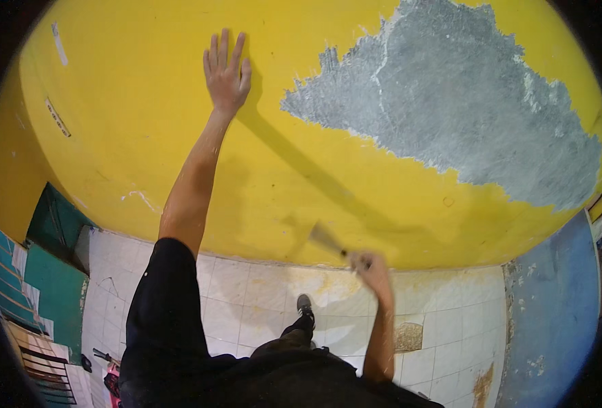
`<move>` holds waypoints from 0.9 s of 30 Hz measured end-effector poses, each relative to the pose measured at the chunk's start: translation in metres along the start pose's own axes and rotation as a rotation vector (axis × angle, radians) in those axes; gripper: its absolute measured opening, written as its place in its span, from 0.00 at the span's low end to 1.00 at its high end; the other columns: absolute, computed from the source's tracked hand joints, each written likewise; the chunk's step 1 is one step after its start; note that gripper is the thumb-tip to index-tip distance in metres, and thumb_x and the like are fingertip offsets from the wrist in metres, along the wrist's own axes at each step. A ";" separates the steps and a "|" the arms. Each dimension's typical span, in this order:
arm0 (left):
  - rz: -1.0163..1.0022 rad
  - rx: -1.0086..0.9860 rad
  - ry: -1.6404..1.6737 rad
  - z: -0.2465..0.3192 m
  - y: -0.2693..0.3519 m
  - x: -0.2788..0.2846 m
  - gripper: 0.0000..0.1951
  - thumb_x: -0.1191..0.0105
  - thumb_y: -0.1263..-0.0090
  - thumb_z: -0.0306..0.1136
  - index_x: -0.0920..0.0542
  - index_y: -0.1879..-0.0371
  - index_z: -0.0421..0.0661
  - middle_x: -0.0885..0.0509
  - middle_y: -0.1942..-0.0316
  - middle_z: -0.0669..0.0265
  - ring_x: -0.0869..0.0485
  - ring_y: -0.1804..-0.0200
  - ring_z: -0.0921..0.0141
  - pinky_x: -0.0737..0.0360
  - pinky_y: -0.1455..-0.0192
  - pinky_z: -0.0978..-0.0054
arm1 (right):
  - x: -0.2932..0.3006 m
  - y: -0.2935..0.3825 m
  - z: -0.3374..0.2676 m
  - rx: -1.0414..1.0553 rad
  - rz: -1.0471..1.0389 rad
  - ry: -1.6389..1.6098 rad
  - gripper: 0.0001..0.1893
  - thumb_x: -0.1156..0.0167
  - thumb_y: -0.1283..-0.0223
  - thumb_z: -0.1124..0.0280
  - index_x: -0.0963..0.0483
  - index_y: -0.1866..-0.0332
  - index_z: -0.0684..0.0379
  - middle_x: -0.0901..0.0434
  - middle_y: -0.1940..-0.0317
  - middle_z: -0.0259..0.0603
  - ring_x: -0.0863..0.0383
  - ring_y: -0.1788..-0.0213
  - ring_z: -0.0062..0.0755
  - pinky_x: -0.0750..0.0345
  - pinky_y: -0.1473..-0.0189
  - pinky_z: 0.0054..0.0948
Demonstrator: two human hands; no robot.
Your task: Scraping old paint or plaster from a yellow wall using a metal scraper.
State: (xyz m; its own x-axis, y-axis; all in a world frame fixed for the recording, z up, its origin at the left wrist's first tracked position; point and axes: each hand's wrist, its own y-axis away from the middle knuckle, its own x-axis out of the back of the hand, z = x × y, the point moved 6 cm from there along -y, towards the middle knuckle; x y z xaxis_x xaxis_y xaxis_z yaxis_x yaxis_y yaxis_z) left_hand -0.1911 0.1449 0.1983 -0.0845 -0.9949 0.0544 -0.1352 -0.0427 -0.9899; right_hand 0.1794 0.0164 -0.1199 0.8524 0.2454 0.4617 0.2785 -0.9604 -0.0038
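Flat against a yellow painted wall rests my left hand, fingers spread and nothing in it. My right hand grips the handle of a putty knife or scraper, low and to the right. The tool's broad blade points up and left; it is blurred, and I cannot tell whether it touches the wall. Right of my left hand, a large bare grey patch with ragged paint edges spreads across the wall. A whitish crack runs down through its left part.
White floor tiles meet the wall's foot, with yellowish dust along the joint. One tile spot is broken, showing a rough brown patch. A blue wall stands at right. At left are a green panel and a black metal rack.
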 end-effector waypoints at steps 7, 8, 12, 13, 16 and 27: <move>-0.496 0.429 -0.016 0.042 0.213 0.000 0.33 0.55 0.27 0.42 0.48 0.28 0.39 0.56 0.27 0.38 0.58 0.25 0.44 0.56 0.28 0.42 | -0.050 0.057 0.002 -0.378 -0.305 -0.588 0.13 0.44 0.33 0.68 0.22 0.48 0.61 0.24 0.77 0.30 0.33 0.79 0.14 0.39 0.77 0.16; -0.518 0.457 0.038 0.032 0.264 0.006 0.33 0.57 0.26 0.41 0.50 0.27 0.39 0.57 0.27 0.36 0.60 0.25 0.42 0.57 0.27 0.44 | -0.042 0.044 -0.026 -0.280 -0.186 -0.633 0.12 0.46 0.32 0.67 0.22 0.49 0.61 0.25 0.78 0.30 0.35 0.79 0.13 0.41 0.77 0.14; -1.285 1.207 1.061 0.131 0.381 0.025 0.38 0.86 0.24 0.59 0.55 0.27 0.39 0.53 0.25 0.51 0.52 0.24 0.57 0.55 0.24 0.62 | 0.004 -0.021 -0.093 0.046 0.065 -0.587 0.12 0.51 0.28 0.64 0.27 0.53 0.62 0.29 0.78 0.30 0.36 0.77 0.15 0.41 0.75 0.14; -1.607 1.247 1.206 0.158 0.375 0.032 0.38 0.85 0.24 0.59 0.50 0.28 0.38 0.45 0.28 0.51 0.45 0.27 0.57 0.50 0.26 0.63 | 0.007 -0.035 -0.104 0.038 0.075 -0.582 0.12 0.51 0.28 0.64 0.27 0.53 0.62 0.29 0.78 0.30 0.36 0.77 0.15 0.41 0.75 0.14; -1.752 1.179 1.503 0.211 0.304 0.057 0.38 0.83 0.24 0.60 0.39 0.32 0.38 0.33 0.34 0.53 0.32 0.34 0.60 0.41 0.29 0.63 | 0.008 -0.075 -0.165 0.293 0.032 -0.685 0.10 0.54 0.28 0.65 0.32 0.53 0.60 0.30 0.78 0.33 0.35 0.77 0.17 0.38 0.72 0.17; -0.669 0.929 1.633 0.166 0.058 -0.016 0.29 0.70 0.22 0.54 0.29 0.42 0.37 0.19 0.52 0.58 0.21 0.47 0.69 0.27 0.43 0.72 | 0.031 -0.133 -0.231 0.501 0.200 -0.881 0.12 0.55 0.27 0.68 0.36 0.45 0.62 0.30 0.73 0.32 0.34 0.75 0.15 0.36 0.74 0.16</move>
State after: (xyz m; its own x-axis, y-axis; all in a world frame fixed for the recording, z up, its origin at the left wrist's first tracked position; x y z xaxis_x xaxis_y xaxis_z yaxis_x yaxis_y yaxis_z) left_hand -0.0337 0.1431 0.1187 -0.9772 0.1822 -0.1091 -0.1068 -0.8659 -0.4887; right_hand 0.0663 0.1214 0.0997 0.8690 0.2902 -0.4008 0.0763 -0.8789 -0.4709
